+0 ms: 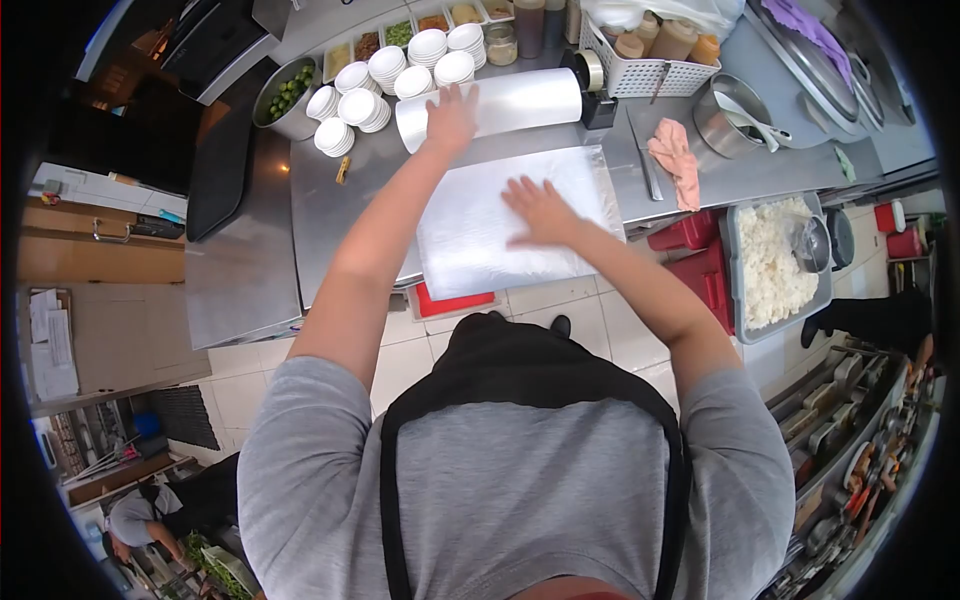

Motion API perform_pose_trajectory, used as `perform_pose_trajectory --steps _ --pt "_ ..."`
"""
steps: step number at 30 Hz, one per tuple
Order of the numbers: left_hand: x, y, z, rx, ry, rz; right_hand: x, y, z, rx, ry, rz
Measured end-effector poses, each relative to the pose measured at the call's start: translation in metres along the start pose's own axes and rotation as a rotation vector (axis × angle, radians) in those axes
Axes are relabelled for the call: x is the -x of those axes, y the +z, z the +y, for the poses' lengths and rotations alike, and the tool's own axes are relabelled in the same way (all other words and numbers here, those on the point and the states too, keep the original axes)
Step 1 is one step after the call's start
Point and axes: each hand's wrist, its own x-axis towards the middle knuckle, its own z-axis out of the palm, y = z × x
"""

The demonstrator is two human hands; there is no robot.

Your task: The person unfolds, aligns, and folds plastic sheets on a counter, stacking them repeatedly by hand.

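A large roll of clear plastic film [535, 103] lies across the steel counter. My left hand [452, 120] rests on the left part of the roll with its fingers apart. In front of the roll a flat plastic sheet [465, 235] is spread out, its near end hanging over the counter's edge. My right hand [542, 213] is over the middle of this sheet, fingers spread and slightly blurred; whether it touches the sheet I cannot tell. Neither hand grips anything. At the roll's right end stands a tape dispenser [598, 108].
Stacked white cups [388, 68] stand behind the roll, beside a pot of limes [290, 95]. To the right are a knife [652, 175], a pink cloth [675, 160], a metal pot [715, 130] and a bottle basket [650, 78]. A rice tub [775, 265] stands lower right. Other people work nearby.
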Motion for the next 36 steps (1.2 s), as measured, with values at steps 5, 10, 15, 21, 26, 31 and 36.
perform_pose_trajectory --steps 5,10,15,21,26,31,36 --pt "-0.001 0.033 0.022 -0.126 0.098 0.195 0.067 -0.025 -0.059 0.274 -0.143 -0.058" --pt "-0.018 0.036 0.030 -0.207 0.028 0.292 0.075 -0.018 -0.063 0.149 -0.094 0.250" --pt "-0.027 0.013 0.030 -0.066 -0.058 0.072 0.098 -0.099 -0.080 -0.335 -0.088 -0.096" --pt "-0.039 -0.021 0.008 0.044 -0.107 -0.270 0.100 -0.185 -0.078 -0.459 -0.162 -0.478" --pt "-0.044 -0.021 -0.007 0.081 -0.033 -0.308 0.024 -0.134 -0.008 -0.223 0.042 -0.350" --pt "-0.036 -0.030 -0.006 0.077 0.002 -0.368 -0.045 -0.082 0.041 -0.252 0.121 0.026" --pt "-0.018 -0.020 0.001 0.037 0.006 -0.198 -0.045 -0.025 0.038 -0.124 0.117 -0.009"
